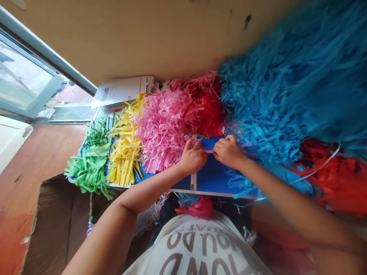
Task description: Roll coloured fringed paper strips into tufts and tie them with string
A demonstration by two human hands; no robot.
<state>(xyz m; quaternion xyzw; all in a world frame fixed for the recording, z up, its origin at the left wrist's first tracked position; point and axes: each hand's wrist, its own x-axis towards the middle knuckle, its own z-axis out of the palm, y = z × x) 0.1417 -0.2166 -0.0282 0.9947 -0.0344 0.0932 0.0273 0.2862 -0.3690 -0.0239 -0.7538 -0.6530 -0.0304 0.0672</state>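
Note:
Over the blue folding table [220, 175], a thin pink strip [210, 151] stretches between my two hands. My left hand [193, 156] is closed on its left end, fingers curled. The other end sits in the pinched fingers of my right hand [228, 151]. Just beyond my left hand lies a heap of pink fringed paper [166, 126]. Red fringed paper [208, 114] is behind it. A large mass of blue fringed paper [266, 114] rises beside my right hand. The fingertips partly hide the strip's ends.
Yellow fringe [126, 149] and green fringe [91, 156] lie on the table's left side. A stack of white sheets [120, 89] rests against the wall. Orange-red fringe [335, 175] and a white cord [318, 170] are at right. Cardboard [54, 221] covers the floor at left.

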